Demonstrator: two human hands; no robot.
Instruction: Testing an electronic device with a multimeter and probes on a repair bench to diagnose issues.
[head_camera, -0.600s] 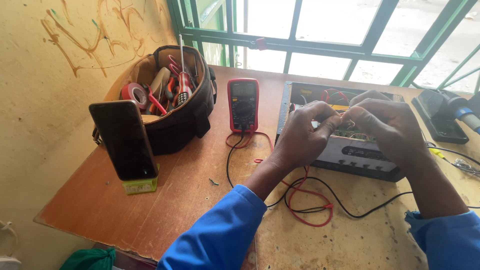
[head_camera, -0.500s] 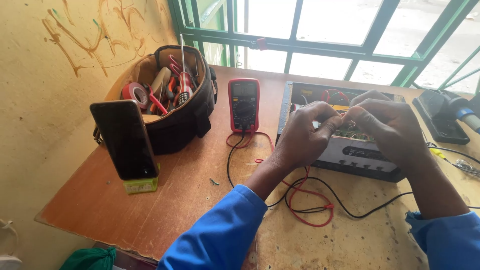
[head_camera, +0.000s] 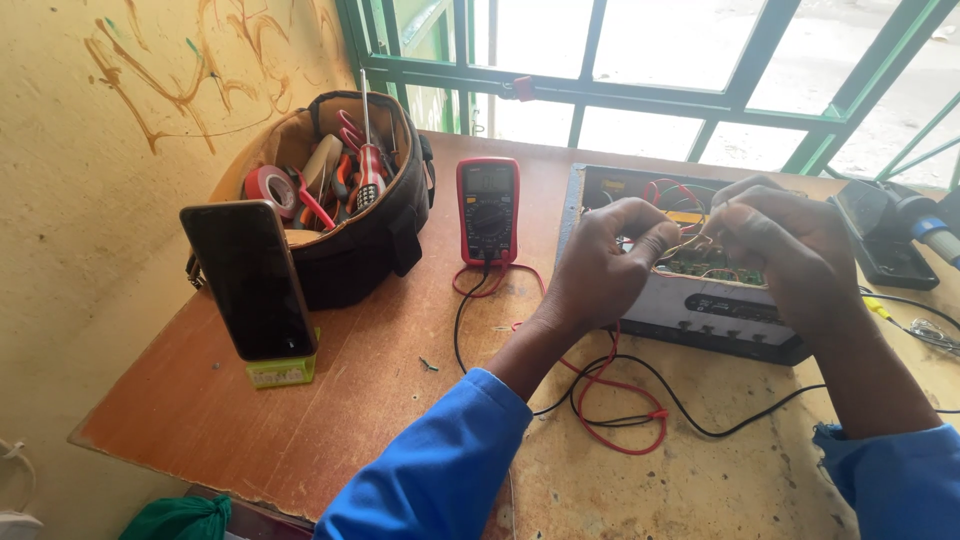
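- Left hand (head_camera: 600, 265) and right hand (head_camera: 785, 250) are both pinching a thin wire (head_camera: 692, 240) over the opened device (head_camera: 690, 300) on the table (head_camera: 330, 420).
- Looks like mid-wiring; next bit's needing steady fingertips near the circuit board (head_camera: 715, 265).

Red multimeter (head_camera: 488, 210) with red and black leads (head_camera: 600, 400); black tool bag (head_camera: 350, 230) on the left; black phone (head_camera: 252, 280) on a lime-green stand (head_camera: 282, 372); blue sleeves (head_camera: 440, 470); green window frame (head_camera: 600, 90) at the far side.

Both hands (head_camera: 700, 260) pinch thin wires (head_camera: 690, 243) over an opened device (head_camera: 690, 300).
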